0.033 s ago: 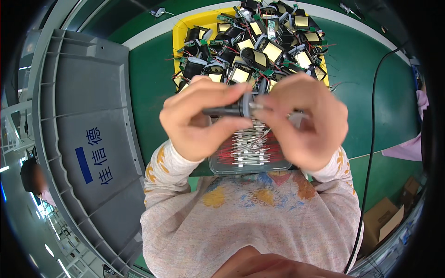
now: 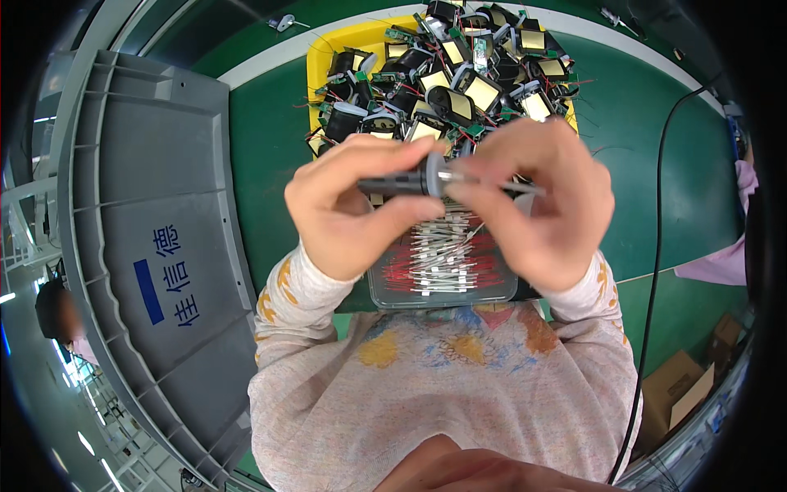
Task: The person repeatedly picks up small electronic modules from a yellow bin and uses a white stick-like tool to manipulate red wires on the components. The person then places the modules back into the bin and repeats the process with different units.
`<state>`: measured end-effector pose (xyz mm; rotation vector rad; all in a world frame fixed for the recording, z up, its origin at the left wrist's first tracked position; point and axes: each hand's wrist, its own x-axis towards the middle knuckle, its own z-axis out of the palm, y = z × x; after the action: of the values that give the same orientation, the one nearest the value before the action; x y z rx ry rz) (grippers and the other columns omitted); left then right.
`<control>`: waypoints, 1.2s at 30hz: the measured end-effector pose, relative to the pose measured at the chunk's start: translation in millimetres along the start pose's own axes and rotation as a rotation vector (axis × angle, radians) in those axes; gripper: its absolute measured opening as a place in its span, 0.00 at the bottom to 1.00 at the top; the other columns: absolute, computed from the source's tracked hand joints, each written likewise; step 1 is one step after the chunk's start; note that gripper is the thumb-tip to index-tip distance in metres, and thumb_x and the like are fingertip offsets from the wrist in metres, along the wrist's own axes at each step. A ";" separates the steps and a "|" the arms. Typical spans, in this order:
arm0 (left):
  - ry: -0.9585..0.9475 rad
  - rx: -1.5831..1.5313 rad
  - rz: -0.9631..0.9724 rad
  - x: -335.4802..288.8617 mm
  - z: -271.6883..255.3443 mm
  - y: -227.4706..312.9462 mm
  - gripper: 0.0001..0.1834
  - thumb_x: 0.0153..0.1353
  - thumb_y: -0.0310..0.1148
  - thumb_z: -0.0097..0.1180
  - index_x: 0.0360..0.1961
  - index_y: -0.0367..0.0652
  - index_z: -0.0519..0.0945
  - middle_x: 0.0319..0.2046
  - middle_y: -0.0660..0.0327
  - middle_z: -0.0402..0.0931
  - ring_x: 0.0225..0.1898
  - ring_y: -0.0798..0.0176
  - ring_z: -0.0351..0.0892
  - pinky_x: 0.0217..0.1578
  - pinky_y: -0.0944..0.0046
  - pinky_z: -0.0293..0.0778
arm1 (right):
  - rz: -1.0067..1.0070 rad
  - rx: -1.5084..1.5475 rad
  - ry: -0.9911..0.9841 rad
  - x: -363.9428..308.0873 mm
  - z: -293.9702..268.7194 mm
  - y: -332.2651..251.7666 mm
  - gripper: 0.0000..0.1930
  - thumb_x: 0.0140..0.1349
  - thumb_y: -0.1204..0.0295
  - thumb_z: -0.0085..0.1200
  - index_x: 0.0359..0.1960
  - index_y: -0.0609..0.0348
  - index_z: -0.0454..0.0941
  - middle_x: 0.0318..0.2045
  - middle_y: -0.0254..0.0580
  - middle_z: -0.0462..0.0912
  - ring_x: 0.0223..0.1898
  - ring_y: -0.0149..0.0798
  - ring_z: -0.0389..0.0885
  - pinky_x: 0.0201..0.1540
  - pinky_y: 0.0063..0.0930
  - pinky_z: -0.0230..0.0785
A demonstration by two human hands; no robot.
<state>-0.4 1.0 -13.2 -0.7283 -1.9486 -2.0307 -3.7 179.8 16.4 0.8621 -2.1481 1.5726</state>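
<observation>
My left hand (image 2: 340,205) is closed round a black plastic housing (image 2: 393,184) with a grey rim (image 2: 434,175), gripping it between thumb and fingers. Thumb and fingers of my right hand (image 2: 545,201) are pinched at that rim, on a thin pale wire-like piece (image 2: 522,188) whose tail crosses the palm. Motion blurs this piece, and its tip at the rim is hard to make out. Below both hands lies a clear plastic tray (image 2: 443,302) of red wires with whitish middles (image 2: 443,258).
Beyond my hands, a yellow bin (image 2: 321,51) is heaped with black housings carrying green boards and loose wires. A grey crate (image 2: 164,361) stands at the left. On the right a black cable (image 2: 660,189) crosses the green table (image 2: 623,164); a cardboard box (image 2: 676,385) sits lower right.
My right hand has shifted slightly up, and more of the pale wire-like piece shows in it. The black housing has turned a little in my left hand.
</observation>
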 end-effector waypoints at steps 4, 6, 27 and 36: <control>0.055 -0.304 -0.327 6.9 -7.8 1.3 0.22 0.45 0.18 0.62 0.45 0.32 0.74 0.41 0.53 0.77 0.41 0.64 0.76 0.45 0.66 0.71 | 0.320 0.323 -0.054 18.5 -1.7 1.8 0.19 0.45 0.86 0.59 0.40 0.66 0.70 0.37 0.42 0.76 0.37 0.31 0.79 0.42 0.23 0.72; 0.124 -0.497 -0.418 11.2 -12.2 -0.6 0.21 0.46 0.18 0.61 0.45 0.32 0.73 0.42 0.53 0.76 0.43 0.65 0.75 0.46 0.66 0.71 | 0.328 0.407 -0.004 24.3 -5.5 0.6 0.18 0.54 0.78 0.53 0.47 0.68 0.68 0.37 0.44 0.79 0.42 0.33 0.78 0.47 0.25 0.70; 0.287 -0.606 -0.255 5.8 -10.1 -10.2 0.20 0.43 0.13 0.61 0.37 0.36 0.69 0.41 0.54 0.73 0.45 0.63 0.74 0.46 0.64 0.72 | 0.270 0.351 0.095 41.4 44.2 10.4 0.18 0.46 0.80 0.60 0.40 0.64 0.71 0.25 0.40 0.81 0.30 0.30 0.82 0.37 0.23 0.75; 0.276 -0.276 -0.431 60.4 -85.4 -35.3 0.14 0.54 0.27 0.57 0.42 0.40 0.72 0.37 0.60 0.77 0.41 0.67 0.76 0.40 0.66 0.72 | 0.182 0.195 0.185 24.1 7.6 -1.8 0.25 0.50 0.81 0.53 0.52 0.67 0.64 0.45 0.52 0.76 0.47 0.38 0.74 0.49 0.30 0.68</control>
<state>-85.3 -69.5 -12.6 -0.0565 -1.7989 -2.5225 -20.2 165.8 29.5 0.5616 -2.0136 1.8972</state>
